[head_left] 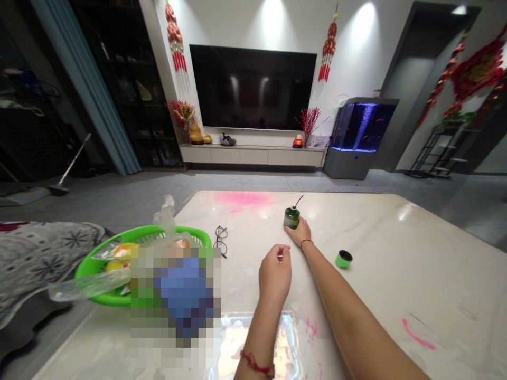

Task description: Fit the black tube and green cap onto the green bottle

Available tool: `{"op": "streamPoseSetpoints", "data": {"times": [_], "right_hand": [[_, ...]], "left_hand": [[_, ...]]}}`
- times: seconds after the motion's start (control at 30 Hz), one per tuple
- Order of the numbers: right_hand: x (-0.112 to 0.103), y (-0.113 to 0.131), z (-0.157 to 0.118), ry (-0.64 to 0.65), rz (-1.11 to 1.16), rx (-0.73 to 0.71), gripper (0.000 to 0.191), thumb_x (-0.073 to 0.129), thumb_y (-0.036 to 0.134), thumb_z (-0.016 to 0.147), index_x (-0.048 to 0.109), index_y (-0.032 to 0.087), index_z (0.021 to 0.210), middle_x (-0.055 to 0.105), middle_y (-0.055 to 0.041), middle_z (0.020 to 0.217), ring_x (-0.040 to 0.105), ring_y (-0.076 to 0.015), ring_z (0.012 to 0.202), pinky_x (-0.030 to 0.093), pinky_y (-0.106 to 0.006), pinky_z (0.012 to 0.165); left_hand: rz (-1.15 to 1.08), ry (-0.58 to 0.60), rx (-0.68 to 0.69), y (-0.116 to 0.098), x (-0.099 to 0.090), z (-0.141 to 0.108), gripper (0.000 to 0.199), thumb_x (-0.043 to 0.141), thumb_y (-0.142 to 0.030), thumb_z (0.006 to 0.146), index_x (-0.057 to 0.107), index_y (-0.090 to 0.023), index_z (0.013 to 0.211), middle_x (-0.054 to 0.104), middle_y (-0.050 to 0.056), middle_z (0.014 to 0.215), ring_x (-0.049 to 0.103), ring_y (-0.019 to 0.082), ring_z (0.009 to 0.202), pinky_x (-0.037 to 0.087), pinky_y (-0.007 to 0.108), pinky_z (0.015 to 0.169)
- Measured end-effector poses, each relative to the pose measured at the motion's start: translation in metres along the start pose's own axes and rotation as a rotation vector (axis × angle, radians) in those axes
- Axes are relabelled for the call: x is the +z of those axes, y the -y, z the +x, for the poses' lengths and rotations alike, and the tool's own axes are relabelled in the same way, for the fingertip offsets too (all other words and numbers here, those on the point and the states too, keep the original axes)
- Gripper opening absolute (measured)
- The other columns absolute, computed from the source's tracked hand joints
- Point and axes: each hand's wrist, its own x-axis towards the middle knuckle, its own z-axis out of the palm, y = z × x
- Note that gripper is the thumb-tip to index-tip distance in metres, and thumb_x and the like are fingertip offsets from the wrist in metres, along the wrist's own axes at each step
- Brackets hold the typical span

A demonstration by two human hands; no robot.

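Note:
My right hand (301, 232) grips the lower side of a small green cylindrical canister (291, 217), which has a thin black wire or stem rising from its top. A little to the right on the white marble table (396, 264) lies a round green cap (344, 259) with a dark inside, apart from both hands. My left hand (275, 272) rests curled on the table nearer to me, with a small pale bit showing at its fingers. What that bit is, I cannot tell.
Left of my hands, folded eyeglasses (221, 241) lie on the table beside a green plastic basket (158, 232) holding yellow fruit and clear plastic bags. A pixelated patch (176, 295) hides the area in front of the basket. Grey patterned cloth (43, 258) lies further left.

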Motion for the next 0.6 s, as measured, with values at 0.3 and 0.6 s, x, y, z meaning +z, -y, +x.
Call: {"op": "streamPoseSetpoints", "data": {"times": [0.3,0.6], "right_hand": [[-0.0028,0.0019,-0.0016,0.016,0.033,0.042,0.056,0.061,0.032,0.062,0.044,0.019,0.113,0.063,-0.0079,0.101,0.06,-0.0242,0.092,0.045,-0.033,0.078],[-0.0049,0.0055,-0.0027,0.009,0.007,0.022,0.062,0.064,0.038,0.059,0.045,0.016,0.114,0.057,-0.012,0.11,0.055,-0.0263,0.102,0.042,-0.034,0.085]], "left_hand": [[0.013,0.002,0.001,-0.0014,-0.0005,-0.0005,0.024,0.041,-0.03,0.079,0.063,-0.02,0.085,0.066,0.005,0.087,0.059,0.016,0.082,0.042,0.027,0.078],[0.007,0.0,0.004,-0.0003,0.0001,0.0004,0.024,0.041,-0.029,0.079,0.062,-0.02,0.084,0.067,0.005,0.088,0.059,0.016,0.082,0.042,0.027,0.078]]}}
